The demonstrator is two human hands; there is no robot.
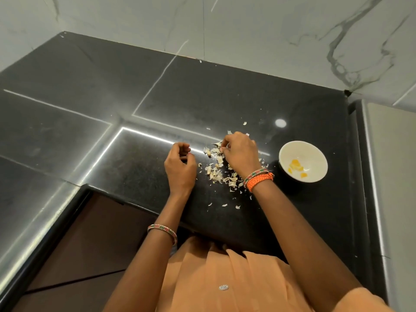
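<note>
Black polished stone countertop (135, 97), L-shaped, set in a corner of white grey-veined marble wall (247, 30); bright strip-light reflections cross the stone. A pale panel (394, 176) borders the counter on the right. A scatter of garlic skins (216, 173) lies on the stone near its front edge, between the two hands and under the right wrist, with stray flakes farther out. A white bowl (299, 149) stands to the right of the scatter, apart from it, with a few yellowish peeled cloves (296, 165) at the bottom. The right hand (240, 154) is over the far end of the scatter, fingertips drawn together and pinching a garlic piece (216, 144). The piece sits just above the stone; its long axis runs roughly left-right, the tapered end pointing left, away from the palm, though it is small and partly hidden. The left hand (180, 167) hovers left of the scatter, fingers curled in toward the thumb; cannot tell whether it holds anything. Bangles are on both arms, with an orange cord band (261, 179) on the right wrist.
</note>
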